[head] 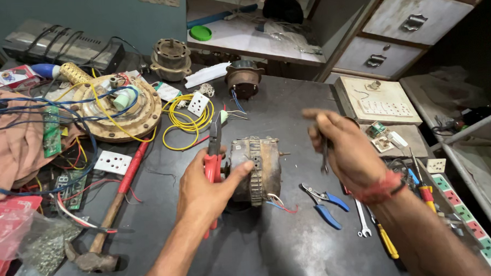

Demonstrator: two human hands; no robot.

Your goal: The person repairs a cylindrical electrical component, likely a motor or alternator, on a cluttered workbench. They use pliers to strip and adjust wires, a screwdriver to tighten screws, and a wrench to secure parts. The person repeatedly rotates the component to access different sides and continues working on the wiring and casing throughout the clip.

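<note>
A cluttered workshop is seen from above, with a dark desk (293, 245) in the middle, grey drawers (410, 18) at the upper right and a teal wall behind.

A small rusty electric motor (257, 167) stands on the desk near its centre, with thin red and blue wires trailing from its base. The left hand (206, 191) is laid against the motor's left side, the thumb pressed on the casing, while red-handled pliers (213, 155) are clenched in the same hand, their jaws pointing away from the person. The right hand (344, 148) is raised just right of the motor and apart from it; its fingers are closed around a slim metal tool (324, 159), which hangs downward. The kind of tool cannot be told.

Blue-handled pliers (324, 203) are seen lying on the desk just right of the motor, with a small spanner (361, 221) beside them and a yellow-handled screwdriver (385, 239) near the right forearm. A hammer (105, 235) with a wooden shaft lies at the lower left. Farther back, a coil of yellow wire (188, 121), a large round winding plate (119, 107) and two more motor housings (243, 78) are spread out. A multi-socket power strip (466, 217) lies along the right edge.
</note>
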